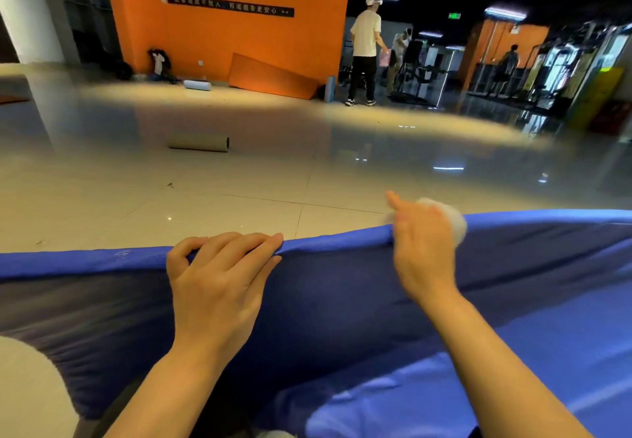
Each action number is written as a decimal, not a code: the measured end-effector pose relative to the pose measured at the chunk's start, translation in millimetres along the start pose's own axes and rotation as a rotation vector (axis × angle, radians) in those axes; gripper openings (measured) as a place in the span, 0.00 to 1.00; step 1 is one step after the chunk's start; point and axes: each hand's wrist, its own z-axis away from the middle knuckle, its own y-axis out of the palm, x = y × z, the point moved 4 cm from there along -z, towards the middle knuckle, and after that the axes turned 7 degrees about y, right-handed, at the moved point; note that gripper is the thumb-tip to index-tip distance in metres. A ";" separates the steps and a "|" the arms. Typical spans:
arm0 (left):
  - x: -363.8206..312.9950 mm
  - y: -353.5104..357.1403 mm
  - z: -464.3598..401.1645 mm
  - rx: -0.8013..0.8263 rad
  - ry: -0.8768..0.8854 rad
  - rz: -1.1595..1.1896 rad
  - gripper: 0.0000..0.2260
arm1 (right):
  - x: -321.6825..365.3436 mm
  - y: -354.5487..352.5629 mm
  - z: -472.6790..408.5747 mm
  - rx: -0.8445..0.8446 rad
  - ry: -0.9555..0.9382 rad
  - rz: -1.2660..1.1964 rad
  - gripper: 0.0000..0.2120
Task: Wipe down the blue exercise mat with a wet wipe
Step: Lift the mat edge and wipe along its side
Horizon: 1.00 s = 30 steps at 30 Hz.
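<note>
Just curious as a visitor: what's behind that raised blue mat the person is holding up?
Past the blue mat lies shiny tiled floor with a grey roll. The right hand holds a white wipe over its edge. Floor directly behind is hidden.

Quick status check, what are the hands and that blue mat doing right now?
Left hand grips the blue mat's raised edge. Right hand holds the white wipe at that edge. Nothing in the way.

The blue exercise mat (342,300) is lifted up in front of me, its top edge folded over. A crumpled white wet wipe (451,218) sits right at that edge.
</note>
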 end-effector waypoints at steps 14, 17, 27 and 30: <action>16.8 -11.0 2.9 0.009 -0.009 0.066 0.11 | -27.1 -16.0 -0.2 0.203 -0.080 0.043 0.25; 14.2 -10.2 1.8 -0.007 -0.020 0.082 0.10 | -49.5 -26.3 -0.8 0.209 -0.097 0.089 0.24; 10.7 -7.9 0.4 -0.004 -0.032 0.118 0.11 | 100.9 13.0 51.3 0.263 -0.233 -0.278 0.21; 14.0 -9.9 3.2 0.005 -0.009 0.099 0.11 | 74.3 7.2 49.7 0.267 -0.400 -0.087 0.21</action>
